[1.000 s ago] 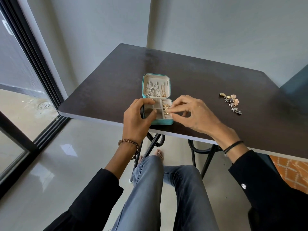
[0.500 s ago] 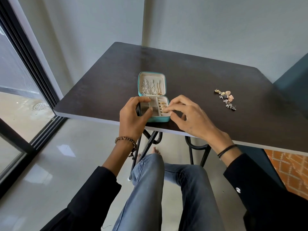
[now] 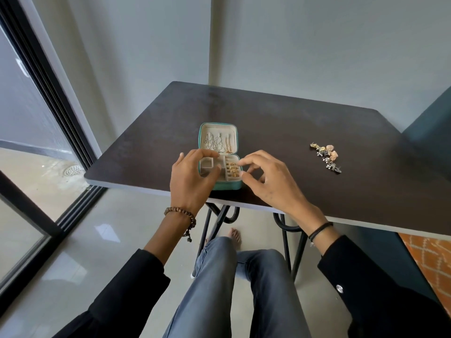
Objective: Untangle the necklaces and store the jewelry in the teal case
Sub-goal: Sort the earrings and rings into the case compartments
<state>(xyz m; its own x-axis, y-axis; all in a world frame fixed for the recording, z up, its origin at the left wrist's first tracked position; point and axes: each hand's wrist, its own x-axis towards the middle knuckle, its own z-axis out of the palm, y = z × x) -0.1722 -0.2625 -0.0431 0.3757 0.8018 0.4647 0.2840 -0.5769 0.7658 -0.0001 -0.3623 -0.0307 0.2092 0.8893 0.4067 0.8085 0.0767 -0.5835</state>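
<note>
My left hand (image 3: 192,176) grips the teal case (image 3: 229,185) at the near edge of the table (image 3: 268,132), my right hand (image 3: 271,184) empty, loosely touching the rings (image 3: 231,169); risk: a shove tips it off, earrings (image 3: 325,157) unstowed far right.

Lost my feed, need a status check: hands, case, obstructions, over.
Left hand grips open teal case. Right hand at gold rings, grip unclear. Loose jewelry unstored on table. Nothing blocking.
</note>
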